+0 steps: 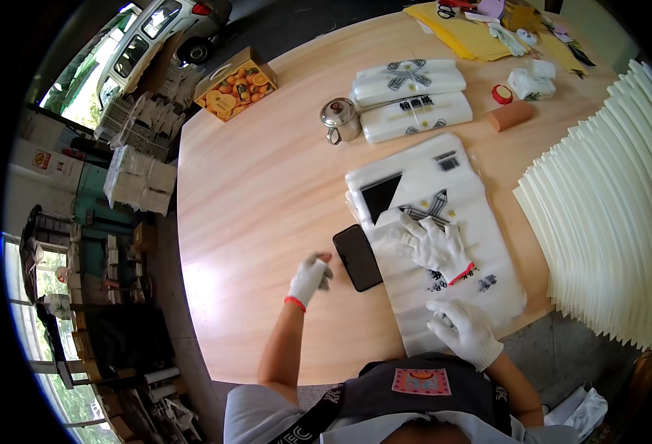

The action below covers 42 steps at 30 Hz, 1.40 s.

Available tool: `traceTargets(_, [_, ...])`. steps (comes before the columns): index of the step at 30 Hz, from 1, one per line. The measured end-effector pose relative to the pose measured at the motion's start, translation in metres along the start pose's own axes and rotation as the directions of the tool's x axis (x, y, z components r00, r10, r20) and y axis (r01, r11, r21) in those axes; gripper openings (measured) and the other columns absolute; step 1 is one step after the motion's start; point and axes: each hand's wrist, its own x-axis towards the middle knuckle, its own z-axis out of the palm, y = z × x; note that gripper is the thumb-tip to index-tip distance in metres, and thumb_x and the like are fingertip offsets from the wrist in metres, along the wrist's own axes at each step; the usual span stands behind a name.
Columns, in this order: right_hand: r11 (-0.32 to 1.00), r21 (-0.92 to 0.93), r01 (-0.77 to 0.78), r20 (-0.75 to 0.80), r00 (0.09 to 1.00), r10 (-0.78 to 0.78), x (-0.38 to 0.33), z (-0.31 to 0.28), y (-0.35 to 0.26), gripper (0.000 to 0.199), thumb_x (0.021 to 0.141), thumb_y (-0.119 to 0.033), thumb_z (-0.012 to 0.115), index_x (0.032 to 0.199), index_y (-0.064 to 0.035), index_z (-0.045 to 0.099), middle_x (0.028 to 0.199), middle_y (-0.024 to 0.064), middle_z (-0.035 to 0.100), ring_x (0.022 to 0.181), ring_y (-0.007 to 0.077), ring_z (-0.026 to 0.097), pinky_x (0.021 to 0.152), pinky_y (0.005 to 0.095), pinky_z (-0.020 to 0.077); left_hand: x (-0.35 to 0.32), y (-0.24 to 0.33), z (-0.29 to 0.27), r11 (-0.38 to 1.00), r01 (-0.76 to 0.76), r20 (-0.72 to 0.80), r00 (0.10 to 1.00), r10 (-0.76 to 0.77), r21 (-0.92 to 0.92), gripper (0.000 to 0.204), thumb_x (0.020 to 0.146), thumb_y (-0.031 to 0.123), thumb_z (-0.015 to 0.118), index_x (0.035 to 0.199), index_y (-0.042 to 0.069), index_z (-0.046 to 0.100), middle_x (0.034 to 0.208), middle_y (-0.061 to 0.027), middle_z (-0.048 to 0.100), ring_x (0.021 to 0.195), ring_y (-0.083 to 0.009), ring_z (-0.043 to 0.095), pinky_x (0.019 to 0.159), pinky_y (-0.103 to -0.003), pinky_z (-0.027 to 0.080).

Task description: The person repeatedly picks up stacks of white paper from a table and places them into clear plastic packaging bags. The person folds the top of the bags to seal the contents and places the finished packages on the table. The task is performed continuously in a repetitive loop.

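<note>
My left hand [311, 280] is in a white knit glove with a red cuff, and a bare fingertip shows. It hovers over the table left of a black smartphone [357, 258], fingers loosely bent and apart, holding nothing. Also in a white glove, my right hand [465, 332] is over the lower part of a stack of printed white plastic bags [429, 325]. Its fingers are half curled and apart, with nothing visible in them. On the bags lies a loose white glove [437, 246] with a red cuff, just beyond my right hand. The phone touches the stack's left edge.
Beyond the stack are folded bag bundles [413, 103] and a lidded metal mug [339, 120]. A fruit-printed box [238, 87] stands far left. To the right rises a tall pile of cream sheets [600, 214]. A brown roll [510, 116] and tissue pack [531, 81] lie far right.
</note>
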Motion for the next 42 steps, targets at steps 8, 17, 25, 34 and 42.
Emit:
traceTargets(8, [0.99,-0.138,0.026,0.013,1.0,-0.025,-0.023,0.0,-0.019,0.026,0.081,-0.024,0.065,0.103,-0.0117,0.06,0.075,0.0053,0.061,0.061,0.0225,0.059,0.053,0.0363,0.0455,0.011,-0.056,0.029,0.853,0.119,0.208,0.978,-0.013,-0.508,0.041,0.088,0.03,0.053,0.12,0.006,0.054,0.07,-0.0026,0.051,0.057,-0.0121,0.051,0.049,-0.029,0.044])
traceTargets(17, [0.989,-0.146,0.009,-0.047,0.999,-0.016,-0.042,0.001,-0.015,0.025,0.082,-0.026,0.064,0.103,-0.0129,0.06,0.074,0.0053,0.061,0.061,0.0232,0.059,0.054,0.037,0.0457,0.006,-0.002,0.061,0.967,-0.124,-0.237,0.955,0.177,0.222,0.056,0.078,0.049,0.061,0.116,0.008,0.061,0.098,-0.0114,0.067,0.095,-0.028,0.062,0.085,-0.035,0.044])
traceTargets(25, [0.988,-0.154,-0.025,-0.035,0.999,0.02,-0.043,0.0,-0.008,0.026,0.081,-0.027,0.065,0.103,-0.0135,0.061,0.075,0.0048,0.063,0.064,0.0238,0.061,0.055,0.0369,0.0471,0.044,0.093,0.003,0.72,-0.215,-0.322,0.784,0.53,0.66,0.044,0.078,0.029,0.054,0.116,0.005,0.052,0.1,-0.019,0.065,0.093,-0.0337,0.062,0.079,-0.041,0.048])
traceTargets(34, [0.987,-0.098,-0.13,-0.027,0.991,0.128,-0.034,-0.005,0.006,0.027,0.083,-0.033,0.062,0.103,-0.0146,0.061,0.081,0.0053,0.064,0.071,0.0259,0.062,0.061,0.0383,0.0484,0.129,0.185,0.022,0.547,0.04,-0.321,0.844,0.429,0.836,0.073,0.079,0.026,0.058,0.144,0.018,0.025,0.119,-0.0175,0.059,0.105,-0.0315,0.06,0.084,-0.043,0.049])
traceTargets(42, [0.974,-0.161,-0.157,-0.021,0.988,0.156,-0.034,-0.003,0.017,0.029,0.084,-0.033,0.061,0.104,-0.0119,0.06,0.083,0.0094,0.063,0.075,0.0285,0.062,0.066,0.0387,0.0489,0.183,0.181,0.021,0.736,-0.244,-0.248,0.836,0.49,0.631,0.058,0.072,0.032,0.062,0.12,0.003,0.047,0.11,-0.0244,0.059,0.105,-0.04,0.057,0.089,-0.045,0.044])
